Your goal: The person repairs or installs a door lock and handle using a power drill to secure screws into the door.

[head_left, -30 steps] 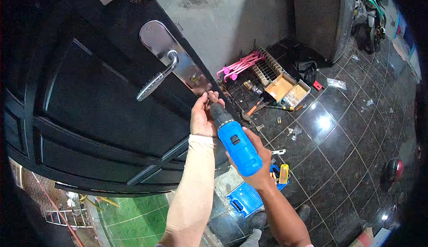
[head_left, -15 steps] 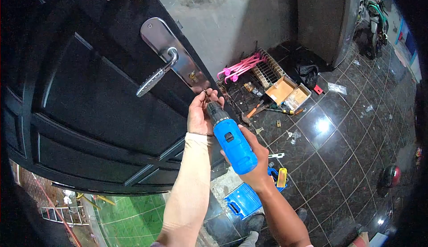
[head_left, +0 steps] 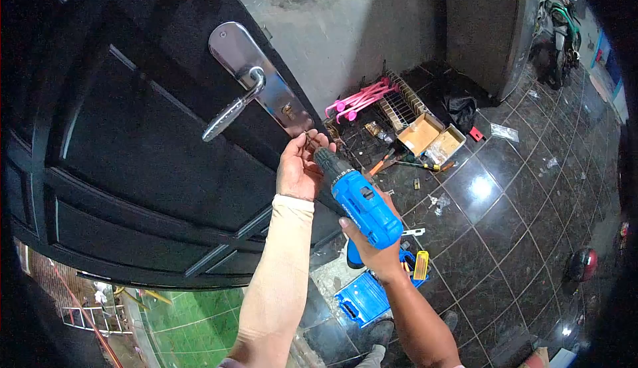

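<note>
My right hand [head_left: 377, 251] grips a blue cordless drill [head_left: 365, 208] by its handle, the black chuck pointing up and left at the door. At the lower end of a shiny door handle plate [head_left: 249, 59], my left hand [head_left: 299, 168] has its fingertips closed around the thin driver bit [head_left: 311, 142]. Whether a screw sits at the bit's tip is hidden by the fingers. The plate lies along the edge of a black panelled door [head_left: 159, 162], with a lever handle [head_left: 232, 111] and a keyhole [head_left: 288, 110] showing.
Below my arms lies an open blue tool case [head_left: 364, 298] with a yellow box [head_left: 421, 265]. Farther off on the dark tiles are a cardboard box [head_left: 420, 135], pink hangers [head_left: 362, 99], a wire rack [head_left: 402, 105] and a hammer [head_left: 380, 163]. A motorbike [head_left: 561, 35] stands beyond.
The drill has tilted, its rear end swinging to the right and its side turning into view. My right hand has turned with it; the left fingers stay by the plate's lower end.
</note>
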A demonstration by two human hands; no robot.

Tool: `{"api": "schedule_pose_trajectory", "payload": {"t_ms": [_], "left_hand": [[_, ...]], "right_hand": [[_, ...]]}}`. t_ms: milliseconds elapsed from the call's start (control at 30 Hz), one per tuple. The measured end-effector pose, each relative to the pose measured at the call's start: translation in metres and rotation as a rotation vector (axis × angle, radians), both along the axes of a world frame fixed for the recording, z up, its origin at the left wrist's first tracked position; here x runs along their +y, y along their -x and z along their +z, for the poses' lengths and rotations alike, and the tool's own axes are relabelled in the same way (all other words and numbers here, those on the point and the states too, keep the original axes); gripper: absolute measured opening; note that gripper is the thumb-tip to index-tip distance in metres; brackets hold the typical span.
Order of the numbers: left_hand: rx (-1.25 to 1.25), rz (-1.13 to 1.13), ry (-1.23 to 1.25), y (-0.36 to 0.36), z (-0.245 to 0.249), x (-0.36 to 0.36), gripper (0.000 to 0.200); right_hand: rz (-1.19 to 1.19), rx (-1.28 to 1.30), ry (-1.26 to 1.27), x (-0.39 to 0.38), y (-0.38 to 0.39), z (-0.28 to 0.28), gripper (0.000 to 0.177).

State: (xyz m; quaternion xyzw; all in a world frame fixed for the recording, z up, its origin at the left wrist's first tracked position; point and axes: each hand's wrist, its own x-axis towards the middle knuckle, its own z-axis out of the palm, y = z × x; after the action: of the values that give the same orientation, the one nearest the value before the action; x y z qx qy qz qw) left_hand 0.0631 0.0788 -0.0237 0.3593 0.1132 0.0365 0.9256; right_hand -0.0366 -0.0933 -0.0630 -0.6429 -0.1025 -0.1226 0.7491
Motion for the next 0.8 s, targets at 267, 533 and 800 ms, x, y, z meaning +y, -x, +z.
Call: {"api": "schedule_pose_trajectory", "payload": {"t_ms": [267,533,800], "left_hand": [[0.063,0.048,0.095,0.000,-0.001,-0.001,0.023],[0.033,0.030,0.088,0.008,-0.002,-0.006,0.023],[0.030,0.014,0.058,0.011,-0.002,-0.006,0.024]], "right_hand": [[0.060,0.183,-0.121,0.004,0.012,-0.009,0.065],[0.099,0.336,-0.260,0.004,0.021,-0.016,0.062],[0.164,0.413,-0.388,0.011,0.029,-0.009,0.054]]}}
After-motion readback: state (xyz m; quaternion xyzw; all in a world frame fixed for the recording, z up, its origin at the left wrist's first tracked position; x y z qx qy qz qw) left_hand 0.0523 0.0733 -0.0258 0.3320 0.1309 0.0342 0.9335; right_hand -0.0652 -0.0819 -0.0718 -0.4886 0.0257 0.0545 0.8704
